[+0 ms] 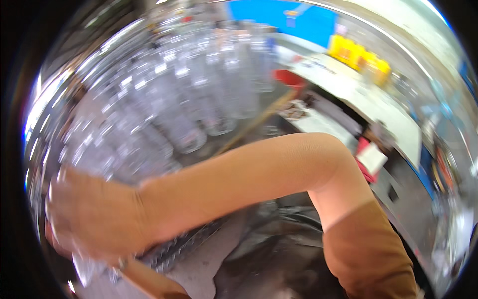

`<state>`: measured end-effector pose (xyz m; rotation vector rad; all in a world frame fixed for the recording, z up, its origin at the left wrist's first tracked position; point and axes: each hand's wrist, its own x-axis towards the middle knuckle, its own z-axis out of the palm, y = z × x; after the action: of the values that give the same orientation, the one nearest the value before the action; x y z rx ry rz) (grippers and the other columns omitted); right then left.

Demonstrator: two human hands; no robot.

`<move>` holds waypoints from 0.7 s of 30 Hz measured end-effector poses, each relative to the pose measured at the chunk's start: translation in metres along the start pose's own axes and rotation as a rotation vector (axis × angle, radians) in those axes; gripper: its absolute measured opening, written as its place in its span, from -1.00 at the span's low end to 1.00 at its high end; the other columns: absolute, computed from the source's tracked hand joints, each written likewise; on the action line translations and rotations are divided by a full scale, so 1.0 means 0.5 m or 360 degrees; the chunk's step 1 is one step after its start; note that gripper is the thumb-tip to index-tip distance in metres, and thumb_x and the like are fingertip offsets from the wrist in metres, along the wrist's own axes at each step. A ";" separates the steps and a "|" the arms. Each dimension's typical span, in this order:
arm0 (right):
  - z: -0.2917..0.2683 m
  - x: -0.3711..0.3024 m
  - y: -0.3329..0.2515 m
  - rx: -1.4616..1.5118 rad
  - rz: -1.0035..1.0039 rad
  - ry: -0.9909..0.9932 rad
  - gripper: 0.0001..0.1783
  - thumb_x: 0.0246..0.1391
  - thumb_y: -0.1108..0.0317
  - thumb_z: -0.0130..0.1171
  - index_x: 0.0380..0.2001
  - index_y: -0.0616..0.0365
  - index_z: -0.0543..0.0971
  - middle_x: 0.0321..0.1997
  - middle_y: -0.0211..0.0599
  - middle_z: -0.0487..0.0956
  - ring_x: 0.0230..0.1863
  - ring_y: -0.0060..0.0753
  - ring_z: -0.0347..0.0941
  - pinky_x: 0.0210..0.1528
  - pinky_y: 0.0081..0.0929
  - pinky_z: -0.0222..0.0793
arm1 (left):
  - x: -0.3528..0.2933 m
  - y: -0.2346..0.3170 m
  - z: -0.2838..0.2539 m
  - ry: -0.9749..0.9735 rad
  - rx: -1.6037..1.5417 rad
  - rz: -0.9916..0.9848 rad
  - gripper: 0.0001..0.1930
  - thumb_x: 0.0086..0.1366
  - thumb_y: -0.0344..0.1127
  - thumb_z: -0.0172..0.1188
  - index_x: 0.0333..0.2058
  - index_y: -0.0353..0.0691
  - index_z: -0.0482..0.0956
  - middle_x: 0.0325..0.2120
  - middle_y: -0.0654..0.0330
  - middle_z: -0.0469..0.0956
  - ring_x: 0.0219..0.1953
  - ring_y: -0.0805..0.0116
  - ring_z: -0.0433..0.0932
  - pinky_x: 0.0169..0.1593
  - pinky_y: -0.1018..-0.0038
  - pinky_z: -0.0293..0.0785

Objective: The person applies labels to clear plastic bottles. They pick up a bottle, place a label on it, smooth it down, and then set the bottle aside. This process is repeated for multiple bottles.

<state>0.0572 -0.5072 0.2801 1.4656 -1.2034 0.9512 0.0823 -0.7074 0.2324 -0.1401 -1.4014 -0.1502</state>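
Observation:
My right arm reaches across to the far left, where my right hand (92,214) shows its blurred back. Its fingers are mostly hidden, so whether it is closed cannot be told. Beneath it, my left forearm (149,280) comes up from the lower edge, and the left hand is largely covered by the right. A clear, shiny piece (88,269) shows just below the hands; what holds it is not visible. Beyond the hands stand many clear bottles (179,124) in close rows, smeared by motion, the nearest ones beside my right wrist.
The bottles stand on a dark table with a pale edge strip (259,119). To the right are a red container (289,78) and a long white table (383,107) bearing yellow bottles (356,54). A pale blue fan (443,107) stands at the far right.

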 end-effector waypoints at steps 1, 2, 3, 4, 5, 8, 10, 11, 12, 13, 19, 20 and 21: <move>-0.038 -0.020 -0.022 -0.0037 -0.0109 0.0095 -0.68 -0.10 0.08 0.10 -0.51 0.12 0.61 -0.37 -0.27 0.49 -0.18 -0.16 0.39 -0.07 -0.06 0.26 | -0.001 0.072 -0.036 0.0070 0.0063 0.0135 -0.50 0.49 -0.17 -0.02 0.23 -0.42 0.25 0.24 -0.07 0.31 0.12 0.05 0.44 0.21 0.19 0.41; -0.111 -0.045 -0.026 0.0022 -0.0191 0.0030 -0.70 -0.10 0.12 0.15 -0.51 0.15 0.60 -0.33 -0.26 0.49 -0.14 -0.19 0.39 -0.01 -0.05 0.27 | -0.016 0.133 -0.054 0.0080 0.0246 0.0066 -0.52 0.51 -0.15 -0.06 0.21 -0.42 0.26 0.18 -0.07 0.37 0.04 0.11 0.49 0.17 0.21 0.45; -0.187 -0.084 -0.021 -0.0127 -0.0165 -0.0023 -0.75 -0.08 0.17 0.18 -0.50 0.16 0.59 -0.28 -0.26 0.49 -0.12 -0.19 0.39 0.04 -0.04 0.27 | -0.051 0.203 -0.044 -0.0097 0.0319 -0.0055 -0.51 0.52 -0.17 -0.10 0.25 -0.41 0.27 0.22 -0.06 0.36 0.11 0.09 0.48 0.20 0.21 0.42; -0.262 -0.123 -0.014 -0.0267 -0.0137 -0.0075 -0.79 -0.07 0.23 0.22 -0.49 0.16 0.58 -0.23 -0.26 0.50 -0.10 -0.20 0.39 0.08 -0.03 0.26 | -0.095 0.273 -0.019 -0.0284 0.0397 -0.0165 -0.51 0.53 -0.19 -0.13 0.29 -0.41 0.27 0.25 -0.06 0.35 0.18 0.08 0.46 0.23 0.22 0.39; -0.324 -0.153 0.001 -0.0464 -0.0112 -0.0152 -0.82 -0.07 0.28 0.25 -0.45 0.16 0.58 -0.18 -0.26 0.49 -0.08 -0.20 0.39 0.11 -0.05 0.27 | -0.135 0.330 0.020 -0.0233 -0.0459 -0.0305 -0.49 0.54 -0.14 -0.16 0.26 -0.43 0.29 0.25 -0.08 0.34 0.16 0.04 0.48 0.19 0.21 0.43; -0.571 -0.227 0.064 -0.1087 0.0124 -0.0421 -0.77 -0.07 0.29 0.33 -0.32 0.09 0.57 -0.08 -0.25 0.48 0.00 -0.16 0.38 0.14 -0.08 0.29 | -0.242 0.516 0.097 -0.0699 -0.1440 -0.0568 -0.39 0.53 0.03 -0.16 0.23 -0.46 0.32 0.25 -0.13 0.33 0.10 -0.01 0.53 0.08 0.24 0.49; -0.797 -0.268 0.077 -0.1558 0.0339 -0.0486 -0.69 -0.09 0.24 0.38 -0.25 0.03 0.58 0.01 -0.22 0.50 0.08 -0.13 0.40 0.13 -0.10 0.31 | -0.273 0.637 0.120 -0.1154 -0.1627 -0.0869 -0.39 0.50 0.07 -0.12 0.14 -0.49 0.37 0.22 -0.21 0.30 0.07 0.04 0.51 0.06 0.33 0.47; -0.917 -0.288 0.082 -0.1828 0.0400 -0.0479 -0.66 -0.08 0.22 0.40 -0.19 -0.01 0.60 0.11 -0.23 0.51 0.14 -0.11 0.42 0.15 -0.10 0.31 | -0.276 0.676 0.135 -0.1294 -0.1685 -0.0841 -0.40 0.50 0.05 -0.10 0.14 -0.47 0.37 0.22 -0.21 0.30 0.06 0.07 0.52 0.04 0.34 0.47; -1.025 -0.318 0.083 -0.2079 0.0559 -0.0476 -0.64 -0.04 0.22 0.39 -0.14 0.00 0.61 0.15 -0.20 0.52 0.13 -0.10 0.47 0.15 -0.15 0.34 | -0.293 0.703 0.149 -0.1411 -0.1729 -0.0805 -0.42 0.50 0.03 -0.08 0.15 -0.46 0.37 0.22 -0.21 0.30 0.05 0.10 0.54 0.02 0.36 0.48; -1.139 -0.360 0.101 -0.2221 0.0613 -0.0345 -0.63 0.05 0.17 0.33 -0.08 0.03 0.62 0.15 -0.20 0.54 0.14 -0.09 0.49 0.17 -0.18 0.37 | -0.311 0.722 0.168 -0.1486 -0.1781 -0.0805 -0.45 0.49 -0.02 -0.02 0.16 -0.45 0.36 0.22 -0.19 0.31 0.00 0.13 0.57 -0.02 0.39 0.49; -1.575 -0.541 0.153 -0.2466 0.1606 0.0106 -0.31 0.12 -0.18 0.20 0.10 0.17 0.56 0.15 -0.07 0.54 0.17 -0.12 0.49 0.21 -0.29 0.39 | -0.407 0.885 0.254 -0.1954 -0.1990 -0.1024 -0.60 0.41 -0.35 0.08 0.16 -0.41 0.38 0.21 -0.13 0.35 -0.13 0.18 0.64 -0.09 0.41 0.55; -1.601 -0.564 0.184 -0.2434 0.1653 0.0076 -0.28 0.10 -0.21 0.21 0.11 0.18 0.56 0.17 -0.06 0.53 0.17 -0.13 0.49 0.21 -0.29 0.39 | -0.420 0.912 0.264 -0.1999 -0.2004 -0.1050 -0.61 0.40 -0.39 0.09 0.15 -0.42 0.38 0.20 -0.14 0.35 -0.14 0.18 0.65 -0.09 0.40 0.57; -1.608 -0.587 0.226 -0.2392 0.1709 0.0049 -0.24 0.09 -0.23 0.21 0.11 0.19 0.55 0.19 -0.04 0.52 0.18 -0.14 0.49 0.21 -0.29 0.39 | -0.432 0.933 0.272 -0.2031 -0.2017 -0.1038 -0.61 0.36 -0.47 0.09 0.14 -0.43 0.38 0.19 -0.14 0.36 -0.15 0.17 0.66 -0.08 0.40 0.59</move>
<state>-0.1040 0.3370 0.1973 -0.4531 -1.9868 0.3586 0.0031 -0.2191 0.0375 -0.9438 -2.3559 -1.7376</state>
